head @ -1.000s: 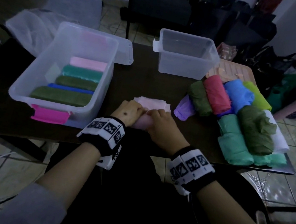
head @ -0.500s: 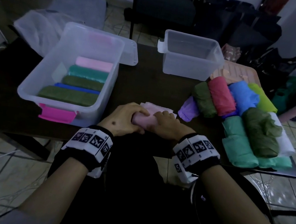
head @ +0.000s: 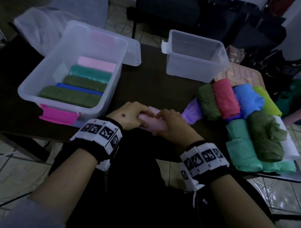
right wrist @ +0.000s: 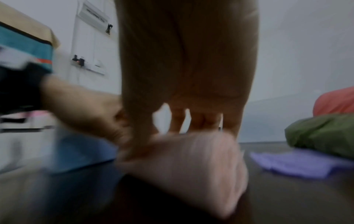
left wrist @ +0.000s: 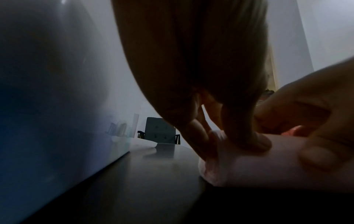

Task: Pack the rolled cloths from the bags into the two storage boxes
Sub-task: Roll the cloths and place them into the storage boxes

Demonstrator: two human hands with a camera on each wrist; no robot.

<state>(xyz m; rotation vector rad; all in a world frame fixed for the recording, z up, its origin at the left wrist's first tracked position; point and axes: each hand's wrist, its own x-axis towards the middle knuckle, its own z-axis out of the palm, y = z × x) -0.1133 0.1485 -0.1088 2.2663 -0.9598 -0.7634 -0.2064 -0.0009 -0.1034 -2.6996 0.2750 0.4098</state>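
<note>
Both hands (head: pixel 151 121) around pink roll (head: pixel 149 123)

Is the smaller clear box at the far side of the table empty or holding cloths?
Empty: the head view shows only clear walls and bare floor inside the smaller box.

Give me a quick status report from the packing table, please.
Left hand and right hand both grip the pink cloth roll on the table. Left box holds five rolls; far box looks empty. Nothing in the way.
</note>
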